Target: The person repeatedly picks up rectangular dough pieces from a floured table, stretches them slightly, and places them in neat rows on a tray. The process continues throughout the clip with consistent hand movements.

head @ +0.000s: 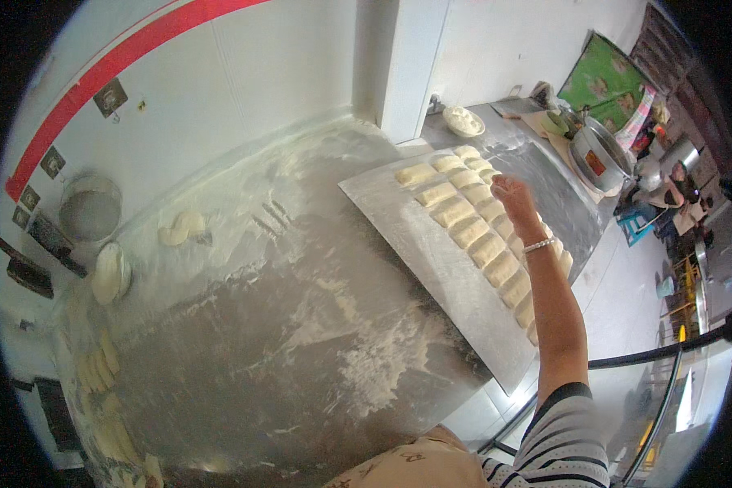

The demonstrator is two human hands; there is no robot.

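Note:
My right hand (513,194), with a beaded bracelet at the wrist, reaches over a flat metal sheet (402,229). Its fingers are curled down among rows of pale dough pieces (454,213), near the far right rows. Whether it pinches a piece or only touches one is hidden by the hand itself. My forearm covers part of the nearer rows. The sheet overlaps the right side of a floured worktable (219,366), and its near corner juts past the table's edge. My left hand is out of view.
Dough lumps (183,229), dough strips (100,369) and a white-filled bowl (111,273) lie at left. A sieve (90,210) hangs on the wall. Beyond the sheet are a bowl of flour (463,122) and a large metal pot (601,155). People sit in the right background.

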